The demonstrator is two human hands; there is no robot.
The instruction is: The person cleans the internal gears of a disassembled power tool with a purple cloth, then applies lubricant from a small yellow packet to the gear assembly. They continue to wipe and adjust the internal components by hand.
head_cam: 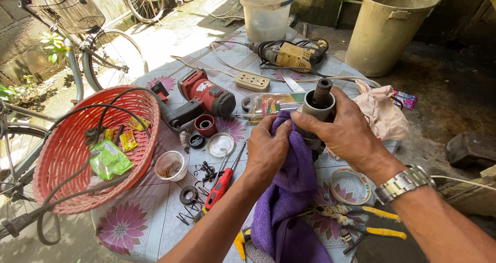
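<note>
I'm at a makeshift outdoor repair bench in a yard: a table (155,211) under a flowered cloth, strewn with a red power tool (204,95), a yellow drill (289,55), a screwdriver (221,184), pliers (361,222) and small loose parts. Around me stand bicycles (77,51), rough masonry walls, a bucket (267,10) and a big bin (387,28) on bare ground.

**Motor part and cloth, held above the desk**

Grey cylindrical motor part (318,110): upright, dark shaft protruding on top, lower end wrapped in cloth. Purple cloth (289,201): soft, crumpled, draped downward from the part onto the flowered desk (134,216).
</note>
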